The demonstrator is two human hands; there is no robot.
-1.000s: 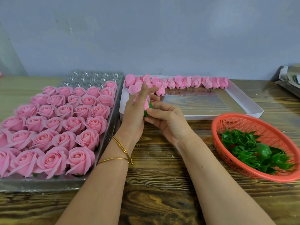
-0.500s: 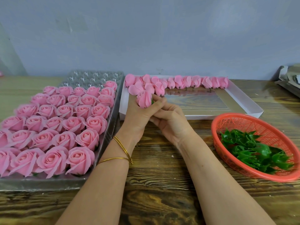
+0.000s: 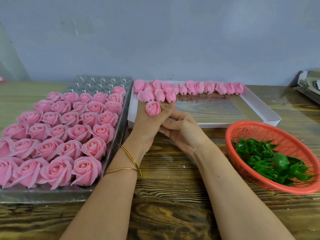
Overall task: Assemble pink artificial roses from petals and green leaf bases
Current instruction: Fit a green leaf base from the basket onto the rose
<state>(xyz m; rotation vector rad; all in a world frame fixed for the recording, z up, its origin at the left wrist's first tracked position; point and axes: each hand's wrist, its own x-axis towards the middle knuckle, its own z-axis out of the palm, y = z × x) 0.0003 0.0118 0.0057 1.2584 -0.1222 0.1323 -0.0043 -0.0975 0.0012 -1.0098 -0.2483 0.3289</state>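
Observation:
My left hand [image 3: 147, 126] holds a pink rose head [image 3: 153, 108] upright, its fingers curled round the base. My right hand [image 3: 183, 130] sits just to its right, fingers curled in against the left hand under the rose; whatever they pinch is hidden. A row of loose pink rose heads [image 3: 199, 88] lies along the far side of a white box lid [image 3: 259, 108]. Green leaf bases [image 3: 270, 161] fill an orange basket [image 3: 242, 130] on the right. Finished roses [image 3: 65, 134] stand in a clear plastic tray [image 3: 110, 149] on the left.
Everything rests on a dark wooden table [image 3: 173, 196] against a grey wall. Grey paper or cardboard scraps [image 3: 310, 84] lie at the far right edge. The tray's back rows [image 3: 102, 82] show bare plastic cups. Two gold bangles [image 3: 131, 163] ring my left wrist.
The rose head has been raised and turned so its top faces up above my left hand. The green base seen between the fingers one second ago is now hidden.

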